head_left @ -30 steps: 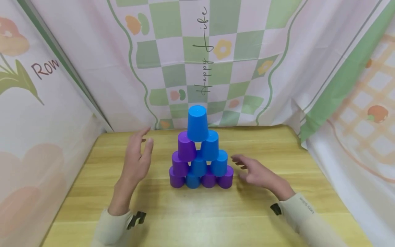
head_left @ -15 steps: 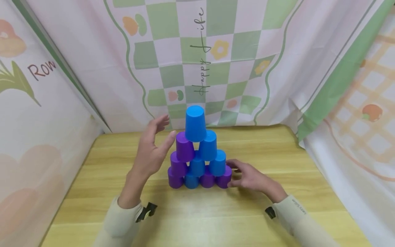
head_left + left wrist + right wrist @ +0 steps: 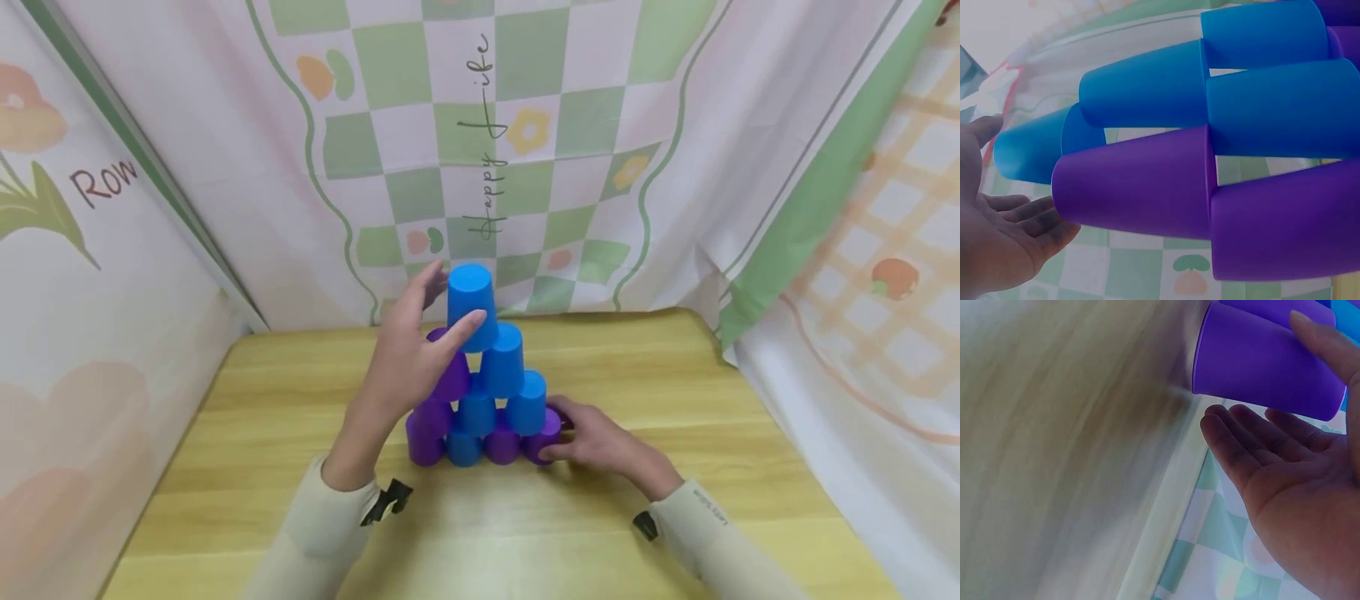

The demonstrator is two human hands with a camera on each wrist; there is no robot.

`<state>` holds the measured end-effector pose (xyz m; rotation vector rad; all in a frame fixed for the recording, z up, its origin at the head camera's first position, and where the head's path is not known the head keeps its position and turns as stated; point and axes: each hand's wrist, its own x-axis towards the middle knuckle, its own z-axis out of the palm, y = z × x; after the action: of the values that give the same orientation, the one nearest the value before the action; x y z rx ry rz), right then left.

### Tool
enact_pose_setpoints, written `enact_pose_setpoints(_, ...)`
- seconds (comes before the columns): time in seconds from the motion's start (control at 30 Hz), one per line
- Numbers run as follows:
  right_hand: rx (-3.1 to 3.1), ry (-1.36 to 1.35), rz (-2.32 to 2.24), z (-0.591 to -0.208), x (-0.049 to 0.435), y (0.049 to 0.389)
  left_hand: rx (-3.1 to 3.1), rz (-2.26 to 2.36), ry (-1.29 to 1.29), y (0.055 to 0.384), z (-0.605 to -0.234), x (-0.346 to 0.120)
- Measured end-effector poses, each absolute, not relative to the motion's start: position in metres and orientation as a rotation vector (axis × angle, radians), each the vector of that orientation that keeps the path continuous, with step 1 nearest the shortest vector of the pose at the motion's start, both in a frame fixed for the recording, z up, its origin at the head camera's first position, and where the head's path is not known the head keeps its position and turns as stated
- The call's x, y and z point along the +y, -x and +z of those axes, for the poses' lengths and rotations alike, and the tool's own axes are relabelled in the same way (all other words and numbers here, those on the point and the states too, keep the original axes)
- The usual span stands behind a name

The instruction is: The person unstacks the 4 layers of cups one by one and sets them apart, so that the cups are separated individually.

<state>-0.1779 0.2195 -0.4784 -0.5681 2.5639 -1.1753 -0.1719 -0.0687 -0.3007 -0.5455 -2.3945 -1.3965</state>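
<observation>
Upside-down plastic cups, blue and purple, stand stacked in a four-level pyramid. A single blue cup (image 3: pixel 470 287) tops it. My left hand (image 3: pixel 408 354) is spread at this cup's left side, its thumb across the front in the head view and the other fingers behind. In the left wrist view, the left palm (image 3: pixel 997 247) faces the top cup (image 3: pixel 1029 147), fingers extended beside a purple cup (image 3: pixel 1135 184). Low on the right, my right hand (image 3: pixel 603 437) straddles the end purple cup (image 3: pixel 543 433). The right wrist view shows its fingers extended below that purple cup (image 3: pixel 1266 362), thumb overlapping it.
The pyramid stands on a wood-grain table (image 3: pixel 300 400). Behind it hangs a green-and-white checked curtain (image 3: pixel 517 183), with printed fabric at the left (image 3: pixel 90 317) and right (image 3: pixel 840 275). Each sleeve has a black clip near the cuff.
My left hand has moved right and up from beside the pyramid to around the top cup. My right hand has moved left to the end cup of the bottom row. The cups remain stacked.
</observation>
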Motion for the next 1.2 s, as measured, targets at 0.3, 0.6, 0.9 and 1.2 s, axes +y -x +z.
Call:
enact_pose_setpoints(0.3,2.576,0.526,-1.148,-0.483,0.218,0.175,-2.408,-1.417,0.572,0.173,-0.301,-0.06)
enact_pose_setpoints(0.6,2.589,0.556,-1.142,-0.485,0.216,0.173,-2.392,-1.39,0.598,0.172,-0.306,-0.059)
enact_pose_setpoints(0.9,2.587,0.568,-1.13,-0.484,0.216,0.173,-2.309,-1.43,0.597,0.168,-0.305,-0.064)
enact_pose_setpoints(1.2,2.585,0.589,-1.125,-0.483,0.216,0.175,-2.159,-1.437,0.608,0.16,-0.301,-0.08)
